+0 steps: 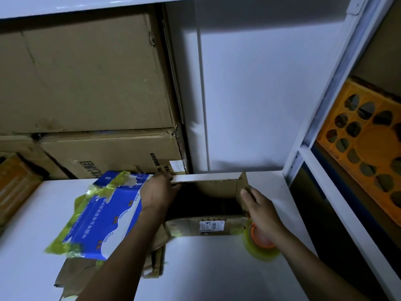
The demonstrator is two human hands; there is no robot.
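The box [191, 227], small, brown and open at the top, stands on the white shelf [206, 268] with both hands on it. A white label [211, 225] is stuck on its near wall, and its inside is dark.

The left hand [159, 192] grips the box at its far left corner, fingers curled over the top edge of the far wall. The right hand [260, 210] pinches the raised flap at the box's right end, with the thumb on the flap's inner face and the other fingers behind it.

A tape roll [263, 252] with an orange core lies just right of the box's near corner, partly under the right wrist. Left of the box lies a flattened blue carton [108, 216] edged with torn yellow-green tape, resting on flat brown cardboard [76, 276] that reaches up to the box's left side.

Behind the box and to its left, large cartons [86, 72] are stacked. Well right of the box, past a white post, an orange crate [368, 148] sits in the next bay.
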